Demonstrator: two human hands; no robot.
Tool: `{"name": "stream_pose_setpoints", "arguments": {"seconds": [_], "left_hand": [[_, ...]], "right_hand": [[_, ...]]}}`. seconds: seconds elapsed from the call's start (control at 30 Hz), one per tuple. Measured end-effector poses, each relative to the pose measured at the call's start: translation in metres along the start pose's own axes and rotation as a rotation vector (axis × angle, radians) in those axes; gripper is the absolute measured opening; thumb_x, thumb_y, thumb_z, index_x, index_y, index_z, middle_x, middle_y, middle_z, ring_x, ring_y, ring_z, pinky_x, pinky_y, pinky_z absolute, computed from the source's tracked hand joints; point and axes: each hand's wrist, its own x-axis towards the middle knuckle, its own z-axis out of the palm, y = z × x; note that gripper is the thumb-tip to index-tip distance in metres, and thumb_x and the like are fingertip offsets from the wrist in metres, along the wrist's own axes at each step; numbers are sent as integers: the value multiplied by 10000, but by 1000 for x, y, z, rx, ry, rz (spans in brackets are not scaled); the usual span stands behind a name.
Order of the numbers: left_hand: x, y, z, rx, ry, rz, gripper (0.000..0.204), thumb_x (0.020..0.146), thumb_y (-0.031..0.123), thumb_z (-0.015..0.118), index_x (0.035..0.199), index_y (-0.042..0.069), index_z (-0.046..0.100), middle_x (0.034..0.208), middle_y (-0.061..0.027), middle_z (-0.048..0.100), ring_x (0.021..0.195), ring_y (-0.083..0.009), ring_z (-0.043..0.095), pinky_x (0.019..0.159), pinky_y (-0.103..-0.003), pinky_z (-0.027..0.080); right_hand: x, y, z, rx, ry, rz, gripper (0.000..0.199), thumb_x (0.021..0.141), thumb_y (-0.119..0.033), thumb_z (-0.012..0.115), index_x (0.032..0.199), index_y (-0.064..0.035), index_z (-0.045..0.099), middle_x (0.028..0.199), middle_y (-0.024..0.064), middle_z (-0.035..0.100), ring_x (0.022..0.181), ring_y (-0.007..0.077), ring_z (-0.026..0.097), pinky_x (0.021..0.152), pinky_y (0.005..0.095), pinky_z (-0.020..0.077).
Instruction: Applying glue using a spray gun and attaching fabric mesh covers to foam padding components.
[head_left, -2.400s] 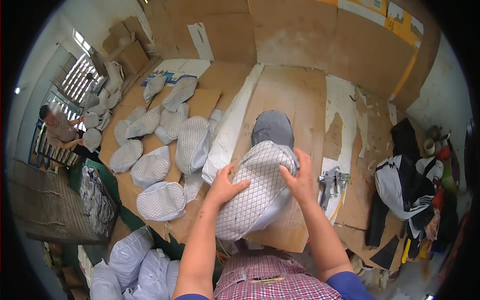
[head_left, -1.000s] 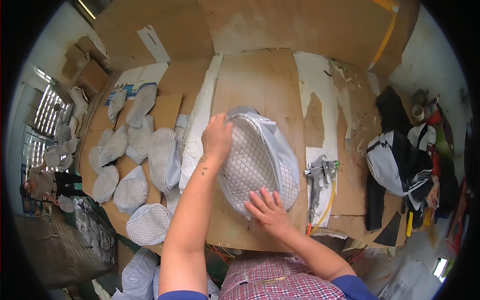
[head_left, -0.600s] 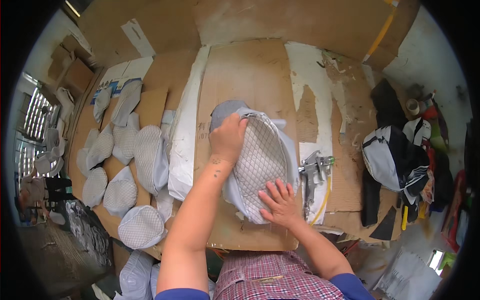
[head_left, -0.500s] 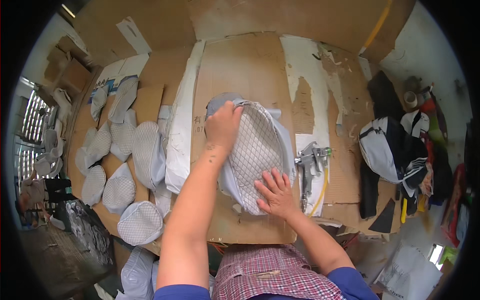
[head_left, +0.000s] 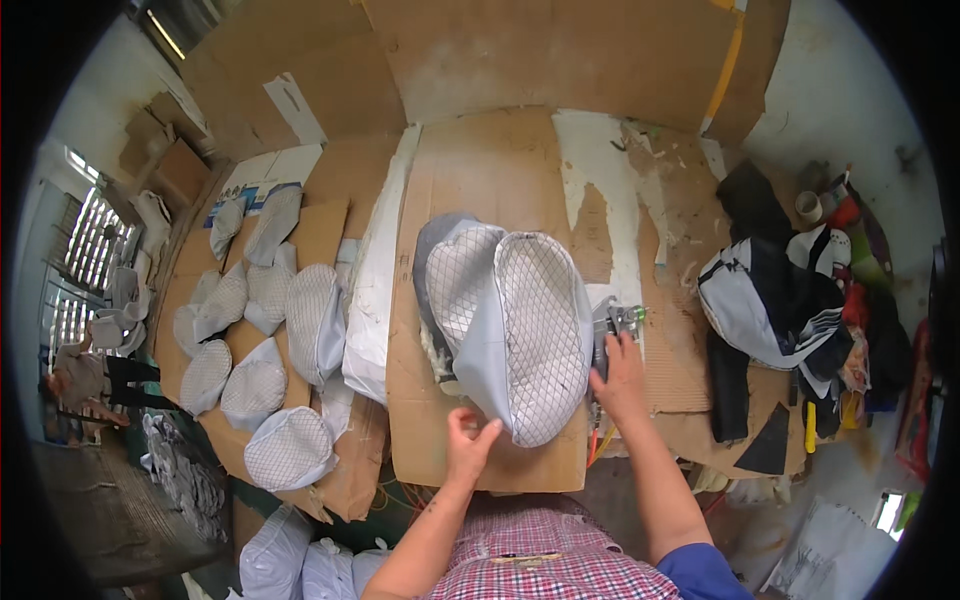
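Note:
On the cardboard in the middle lies a pair of rounded grey fabric pieces with diamond-quilted pale faces: the right quilted piece overlaps the left quilted piece. At the lower tip of the right piece is my left hand, thumb and fingers apart, holding nothing; whether it touches the fabric I cannot tell. My right hand closes round the handle of a metal spray gun just right of the pieces. Its fingers partly hide the gun. A yellow hose runs down below it.
Several similar quilted pieces lie on cardboard at the left. A black-and-white bag sits at the right beside dark cloth. Bagged pale goods stand low at the left. A cardboard wall rises at the back.
My left hand has left the top of the quilted pieces and come down to their lower tip. My right hand has moved off the fabric onto the spray gun. Two quilted faces now show.

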Motion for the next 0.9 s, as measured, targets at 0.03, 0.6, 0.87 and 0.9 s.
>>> {"name": "stream_pose_setpoints", "arguments": {"seconds": [0.03,0.6,0.87,0.9], "left_hand": [[-1,-1,6,60,142,98,570,756,240,716,1187,41,400,1056,-124,511,947,-222,523,804,-347,449],[122,131,11,756,329,873,392,762,243,657,1074,38,539,887,-110,557,869,-317,519,775,-446,407],[89,129,70,522,52,567,348,771,229,638,1005,-20,569,902,-231,608,847,-381,594,772,-447,452],[70,139,63,358,108,542,309,791,188,596,1007,-30,559,921,-244,609,866,-399,592,771,-461,450]], "right_hand": [[-2,-6,-3,-59,-70,53,731,680,-204,722,1323,-82,395,1373,245,332,1238,427,338,1037,459,296],[-69,-10,-86,836,16,148,817,611,113,467,1387,-86,310,1168,84,477,1085,189,493,906,277,394],[-62,-51,-12,569,108,131,662,666,42,545,1307,-15,392,1140,194,502,1086,336,498,948,363,395],[-66,-55,-22,578,107,170,655,668,49,543,1304,-9,395,1141,194,501,1085,333,501,938,366,402]]}}
